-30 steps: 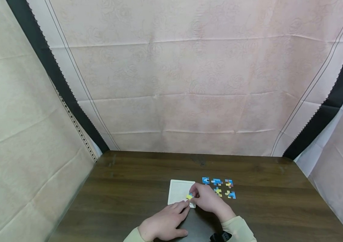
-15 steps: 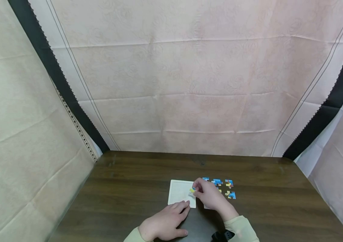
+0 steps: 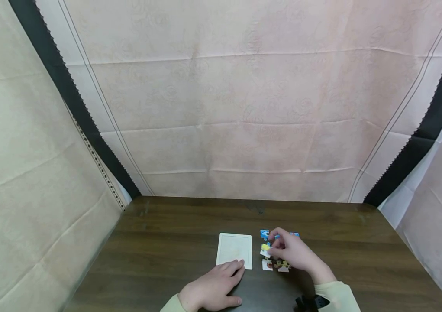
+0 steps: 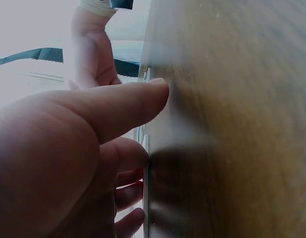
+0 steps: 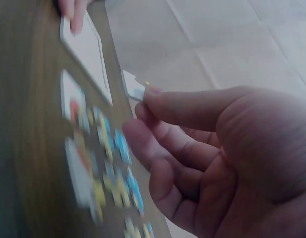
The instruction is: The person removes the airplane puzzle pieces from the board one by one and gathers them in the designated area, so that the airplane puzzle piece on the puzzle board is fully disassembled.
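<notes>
My right hand [image 3: 292, 249] pinches a white-edged jigsaw piece [image 5: 132, 86] between thumb and fingertips. In the head view that piece [image 3: 265, 249] shows yellow and white, raised above the loose pieces on the table. A shallow white puzzle tray [image 3: 234, 248] lies flat to the left, its inside bare. Across its near edge rest the fairly straight fingers of my left hand [image 3: 217, 286], thumb spread to the side. Close up in the left wrist view, the left hand [image 4: 54, 153] touches the tray's thin edge [image 4: 146, 188]. My right hand hides part of the loose pieces.
Several loose jigsaw pieces lie right of the tray, among them a blue one [image 3: 264, 234] and a white-edged one [image 3: 267, 264]. The brown wooden table [image 3: 158, 247] ends at pale cloth walls [image 3: 244, 108] behind and on both sides.
My right hand has lifted the jigsaw piece from the tray's right side and carried it rightward, over the loose pieces. The left hand has stayed on the tray's near edge.
</notes>
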A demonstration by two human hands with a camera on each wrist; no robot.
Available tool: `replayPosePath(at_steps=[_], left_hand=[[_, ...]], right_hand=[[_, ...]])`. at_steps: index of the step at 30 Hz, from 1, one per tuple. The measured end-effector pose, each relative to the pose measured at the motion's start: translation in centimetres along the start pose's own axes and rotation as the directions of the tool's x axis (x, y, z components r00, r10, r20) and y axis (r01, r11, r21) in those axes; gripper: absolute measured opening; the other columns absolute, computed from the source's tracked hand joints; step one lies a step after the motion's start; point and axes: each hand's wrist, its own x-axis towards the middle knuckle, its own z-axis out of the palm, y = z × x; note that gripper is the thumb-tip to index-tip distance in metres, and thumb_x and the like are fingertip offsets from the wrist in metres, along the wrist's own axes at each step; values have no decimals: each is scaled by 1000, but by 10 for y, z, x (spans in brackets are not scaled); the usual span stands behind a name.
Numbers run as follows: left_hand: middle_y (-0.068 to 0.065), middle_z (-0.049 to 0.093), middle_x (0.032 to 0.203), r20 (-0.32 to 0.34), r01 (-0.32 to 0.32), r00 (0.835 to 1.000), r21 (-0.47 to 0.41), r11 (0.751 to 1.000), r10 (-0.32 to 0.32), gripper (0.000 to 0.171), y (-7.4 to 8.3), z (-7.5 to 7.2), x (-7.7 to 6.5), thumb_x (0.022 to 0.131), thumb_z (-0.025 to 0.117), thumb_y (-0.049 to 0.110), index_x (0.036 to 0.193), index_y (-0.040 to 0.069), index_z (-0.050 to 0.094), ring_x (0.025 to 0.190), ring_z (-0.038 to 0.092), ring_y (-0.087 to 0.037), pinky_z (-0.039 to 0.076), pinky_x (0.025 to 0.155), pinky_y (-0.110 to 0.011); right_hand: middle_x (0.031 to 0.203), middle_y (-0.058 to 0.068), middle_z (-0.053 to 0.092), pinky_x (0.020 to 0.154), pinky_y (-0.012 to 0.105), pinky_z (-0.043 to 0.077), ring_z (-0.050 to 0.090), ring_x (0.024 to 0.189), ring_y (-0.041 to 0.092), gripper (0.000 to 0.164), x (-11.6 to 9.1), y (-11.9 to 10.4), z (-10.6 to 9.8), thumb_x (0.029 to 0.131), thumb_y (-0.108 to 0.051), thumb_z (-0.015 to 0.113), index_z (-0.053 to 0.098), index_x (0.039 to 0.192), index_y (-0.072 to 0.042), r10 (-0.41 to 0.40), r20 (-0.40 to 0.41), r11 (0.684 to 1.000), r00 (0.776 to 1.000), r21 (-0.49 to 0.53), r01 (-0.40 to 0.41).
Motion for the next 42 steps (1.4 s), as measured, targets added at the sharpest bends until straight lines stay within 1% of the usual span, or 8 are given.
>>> replayPosePath(at_steps=[6,8,13,18,23,31,34,42], left_hand=[[-6,32,173,22,8,1000,-22,1000,-8,76,-2,2,-1,106,60,55,164,8,43,157,33,-24,37,121,-39],[-6,32,172,17,6,1000,-16,1000,-6,76,-2,4,-1,106,59,55,164,8,44,157,33,-24,38,121,-39],[-7,34,171,4,-6,1000,-3,1000,6,76,-2,8,-1,107,59,56,163,7,45,156,35,-24,38,120,-38],[-6,32,173,23,3,1000,-25,1000,-2,76,0,6,0,107,58,55,164,7,43,157,32,-24,37,121,-39],[-6,32,173,24,13,1000,-27,1000,-12,76,1,3,0,107,59,55,164,8,43,158,32,-23,37,121,-39],[-7,33,172,13,5,1000,-15,1000,-5,76,2,0,0,106,60,54,164,7,43,157,33,-25,37,121,-39],[-7,33,172,13,6,1000,-12,1000,-6,76,2,0,0,106,60,54,164,8,43,157,33,-25,37,121,-39],[-7,35,171,-7,3,1000,15,1000,-3,76,1,0,-1,106,61,55,163,8,45,157,34,-25,37,121,-38]], right_hand=[[84,-1,71,63,32,51,64,72,21,25,-21,23,-24,98,-19,79,64,115,-9,26,4,999,1000,-37,-26],[82,0,70,61,32,50,63,71,22,23,-29,30,-31,98,-19,79,65,114,-10,40,14,999,999,-34,-39],[83,4,70,64,34,52,65,74,25,21,-44,44,-48,99,-17,78,67,115,-7,67,79,998,995,3,-68],[82,8,72,67,37,55,67,75,27,19,-54,52,-60,99,-10,76,67,115,-3,85,146,993,986,64,-95],[79,10,70,64,36,54,66,72,26,18,-57,55,-61,97,-7,77,68,112,-3,104,168,990,980,72,-118],[76,6,68,60,31,50,64,69,24,18,-56,53,-55,95,-8,79,68,108,-4,104,135,995,985,-10,-103],[76,5,68,59,31,49,63,69,23,19,-56,52,-55,94,-9,81,68,107,-5,114,128,993,985,-30,-111],[81,3,66,65,31,47,59,74,23,31,-54,51,-55,86,-13,90,68,106,-6,136,123,990,983,-64,-129]])
